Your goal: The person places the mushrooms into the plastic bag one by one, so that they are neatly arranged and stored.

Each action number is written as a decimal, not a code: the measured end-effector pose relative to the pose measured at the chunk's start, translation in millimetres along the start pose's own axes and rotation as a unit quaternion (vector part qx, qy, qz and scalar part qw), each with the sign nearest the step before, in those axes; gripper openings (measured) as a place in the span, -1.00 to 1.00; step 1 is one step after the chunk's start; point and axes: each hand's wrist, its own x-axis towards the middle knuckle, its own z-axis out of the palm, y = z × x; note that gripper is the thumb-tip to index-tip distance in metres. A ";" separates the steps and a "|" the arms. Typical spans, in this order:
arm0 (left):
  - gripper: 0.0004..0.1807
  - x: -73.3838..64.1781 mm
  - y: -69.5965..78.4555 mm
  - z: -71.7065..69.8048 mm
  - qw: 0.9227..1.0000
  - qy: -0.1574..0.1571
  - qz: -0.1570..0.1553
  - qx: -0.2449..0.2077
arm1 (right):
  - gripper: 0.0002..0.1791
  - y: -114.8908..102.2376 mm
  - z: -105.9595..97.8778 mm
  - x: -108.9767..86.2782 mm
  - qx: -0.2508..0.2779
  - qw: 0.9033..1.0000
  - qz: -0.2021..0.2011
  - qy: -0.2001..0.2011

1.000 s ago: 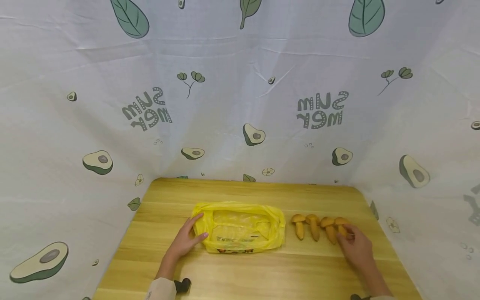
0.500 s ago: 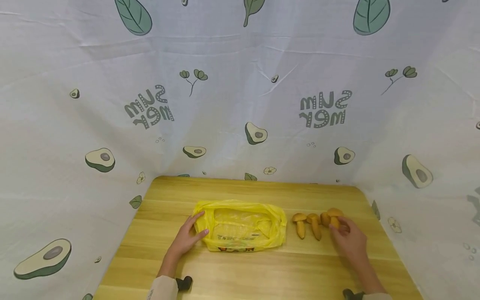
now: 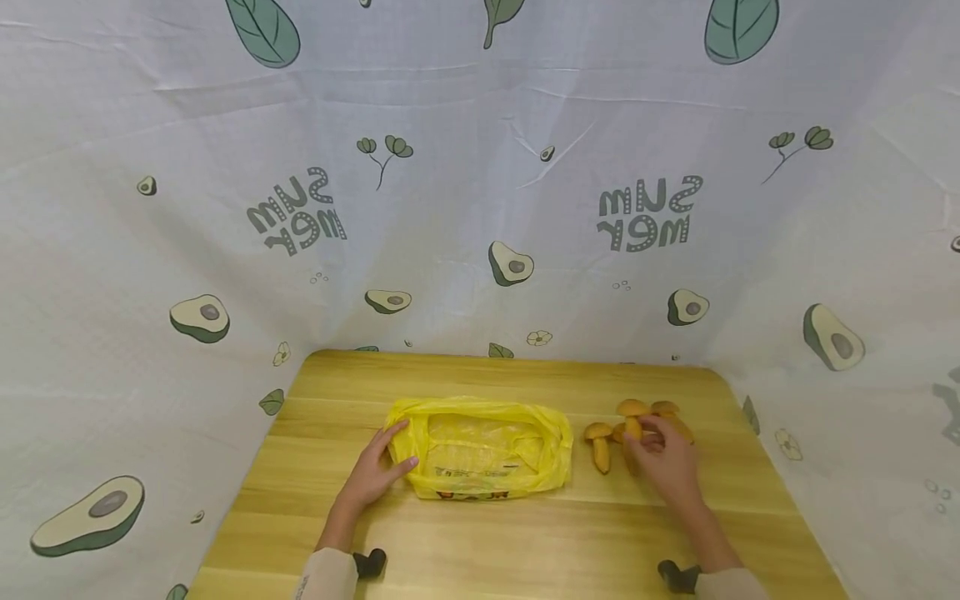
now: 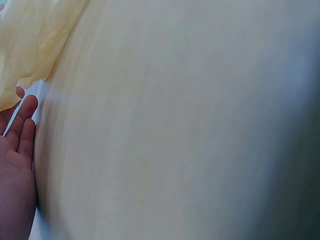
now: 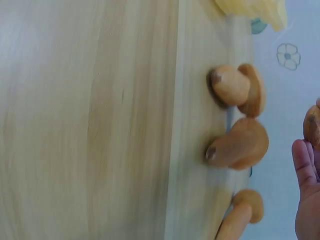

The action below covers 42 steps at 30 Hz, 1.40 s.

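A wood-grain table [image 3: 480, 550] bears a yellow plastic bag [image 3: 480, 485] and three mushrooms [image 3: 600, 450].

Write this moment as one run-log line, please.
left hand: touches yellow bag | right hand: holds mushroom | table: three more mushrooms | bag: mouth open, no mushroom visible inside

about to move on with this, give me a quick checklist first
1. Yellow bag mouth open: ok, it gapes upward.
2. Left hand at the bag: ok, it touches the left end.
3. Right hand has a mushroom: ok, the held mushroom is in its fingers.
4. Held mushroom over the bag: not ok, it is to the right of it.
5. Grip firm enough: cannot tell.
6. Other mushrooms on the table: ok, three lie there.
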 end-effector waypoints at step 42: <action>-0.18 1.8 -0.7 2.9 0.999 0.007 0.001 -0.037 | -0.52 -73.8 108.2 -3.1 0.081 0.995 0.001 -0.061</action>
